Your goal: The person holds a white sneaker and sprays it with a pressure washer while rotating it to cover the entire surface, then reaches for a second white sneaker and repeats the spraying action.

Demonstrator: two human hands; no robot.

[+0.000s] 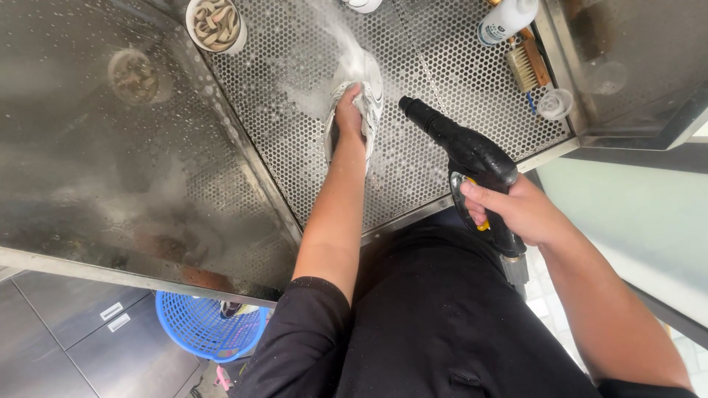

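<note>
Fingers: left hand (349,110) grips sneaker (366,94), toe spray-hidden | right hand (516,210) grips spray gun (472,158)

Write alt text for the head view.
The left hand holds a white shoe on a perforated metal tray while the right hand aims a black spray gun at it. A blue basket sits below.

Left hand (349,112) extended forward, fingers curled, gripping. Right hand (516,210) closed in fist, forearm bent back.
</note>
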